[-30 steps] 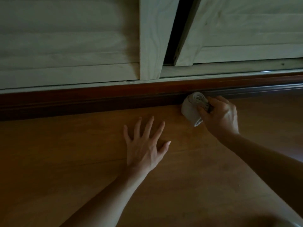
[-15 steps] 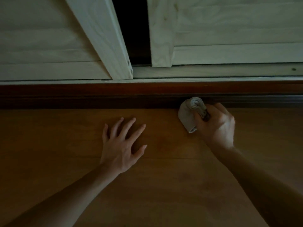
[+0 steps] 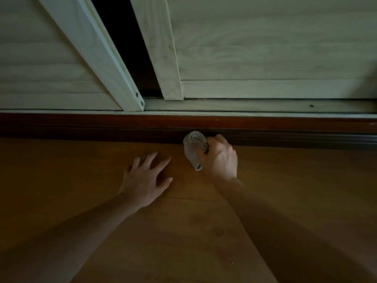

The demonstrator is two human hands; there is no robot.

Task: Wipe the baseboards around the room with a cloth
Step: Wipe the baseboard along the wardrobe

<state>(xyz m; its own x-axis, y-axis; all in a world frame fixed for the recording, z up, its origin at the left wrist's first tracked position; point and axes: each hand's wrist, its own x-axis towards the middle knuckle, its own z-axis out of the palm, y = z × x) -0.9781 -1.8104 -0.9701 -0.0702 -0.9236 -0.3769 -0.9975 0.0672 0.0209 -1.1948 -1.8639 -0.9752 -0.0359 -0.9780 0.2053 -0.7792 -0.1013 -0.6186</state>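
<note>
Right hand [image 3: 219, 159]: fingers are curled tightly round a rolled pale cloth [image 3: 193, 149], knuckles uppermost. The coiled end of the cloth is pressed against the dark reddish baseboard [image 3: 81, 125] at its lower edge, where it meets the wooden floor [image 3: 61, 170]; the other end of the cloth is seen just below the thumb side of the fist.

Left hand [image 3: 145, 178]: fingers are spread wide and nearly straight, laid flat on the floor just left of the cloth; nothing is held.

Above the baseboard, two pale wooden sliding doors [image 3: 265, 48] are seen, a dark gap between them.
</note>
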